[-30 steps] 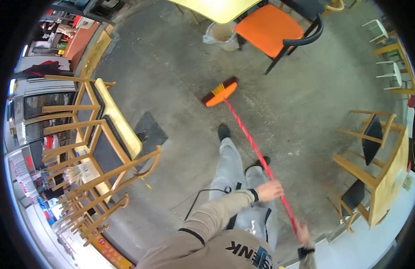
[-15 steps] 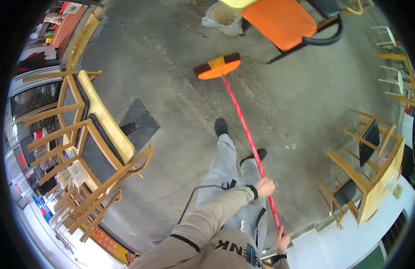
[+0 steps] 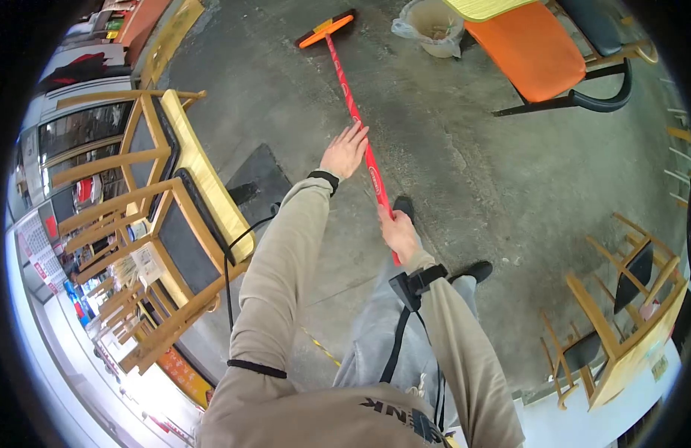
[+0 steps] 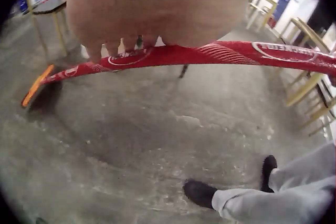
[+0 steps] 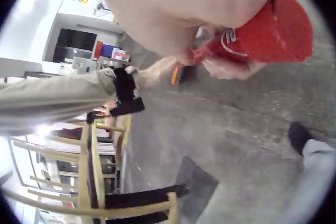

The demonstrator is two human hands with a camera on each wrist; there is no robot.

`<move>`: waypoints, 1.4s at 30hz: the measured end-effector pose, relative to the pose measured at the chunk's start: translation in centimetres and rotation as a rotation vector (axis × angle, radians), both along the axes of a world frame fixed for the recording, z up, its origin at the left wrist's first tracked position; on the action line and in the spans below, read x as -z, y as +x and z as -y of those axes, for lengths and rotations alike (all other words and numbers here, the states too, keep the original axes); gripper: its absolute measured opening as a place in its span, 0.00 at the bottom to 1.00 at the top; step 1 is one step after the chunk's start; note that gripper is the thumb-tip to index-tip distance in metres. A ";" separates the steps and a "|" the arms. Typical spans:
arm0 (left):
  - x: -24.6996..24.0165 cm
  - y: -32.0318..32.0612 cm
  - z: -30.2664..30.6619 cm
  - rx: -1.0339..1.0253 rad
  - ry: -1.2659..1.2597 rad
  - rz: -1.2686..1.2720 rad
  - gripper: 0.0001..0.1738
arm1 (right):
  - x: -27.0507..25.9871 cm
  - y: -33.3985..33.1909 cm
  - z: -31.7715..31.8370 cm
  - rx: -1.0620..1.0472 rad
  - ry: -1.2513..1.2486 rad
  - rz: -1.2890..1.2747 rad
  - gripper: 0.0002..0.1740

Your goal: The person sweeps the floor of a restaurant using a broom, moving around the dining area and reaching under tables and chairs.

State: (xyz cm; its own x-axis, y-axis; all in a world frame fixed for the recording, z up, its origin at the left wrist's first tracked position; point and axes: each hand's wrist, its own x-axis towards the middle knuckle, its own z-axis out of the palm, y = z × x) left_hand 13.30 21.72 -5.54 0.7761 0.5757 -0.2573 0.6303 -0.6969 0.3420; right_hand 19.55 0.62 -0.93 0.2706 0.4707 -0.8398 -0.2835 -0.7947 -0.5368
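Observation:
A broom with a red handle [image 3: 354,112] and an orange head [image 3: 327,28] lies stretched far out over the grey concrete floor. My left hand [image 3: 347,149] is reached out with straight fingers laid against the handle's middle; in the left wrist view the handle [image 4: 210,56] runs just under the palm, with the broom head [image 4: 37,85] at the left. My right hand [image 3: 396,231] grips the handle's near end, and the right wrist view shows fingers curled round the red end [image 5: 262,29]. My black shoes [image 3: 472,270] stand below.
An orange-seated chair [image 3: 536,48] and a yellow table [image 3: 491,6] stand at the far right, with a lined bin [image 3: 434,26] beside them. Wooden chairs and a table [image 3: 166,187] crowd the left, next to a dark mat [image 3: 256,183]. More wooden chairs [image 3: 622,299] stand right.
The broom has been pushed forward, away from my body. My left hand slid up the handle and its fingers straightened. My right hand moved forward with the handle's end.

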 end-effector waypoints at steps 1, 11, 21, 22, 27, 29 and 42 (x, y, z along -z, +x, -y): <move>0.0 0.1 0.7 0.007 0.010 0.020 0.23 | 0.1 -0.1 1.0 0.088 0.074 -0.055 0.31; 1.0 10.4 28.2 0.213 0.045 0.218 0.20 | -2.8 16.2 31.7 0.027 -0.069 -0.207 0.24; -5.9 20.5 69.8 0.658 -0.796 0.044 0.28 | -23.6 19.8 79.6 -0.553 -0.290 0.568 0.33; -5.7 20.4 73.5 0.687 -0.781 0.071 0.28 | -26.8 19.9 81.0 -0.333 -0.734 0.227 0.29; -8.9 21.8 79.8 0.619 -0.832 0.097 0.24 | -35.1 21.6 78.4 -0.469 -0.815 0.398 0.32; -7.2 21.8 77.3 0.550 -0.700 0.127 0.20 | -33.4 23.4 73.3 -0.561 -0.443 0.608 0.23; -3.3 6.9 37.9 -0.410 0.052 0.073 0.23 | -3.5 21.8 32.9 -0.747 0.251 0.371 0.34</move>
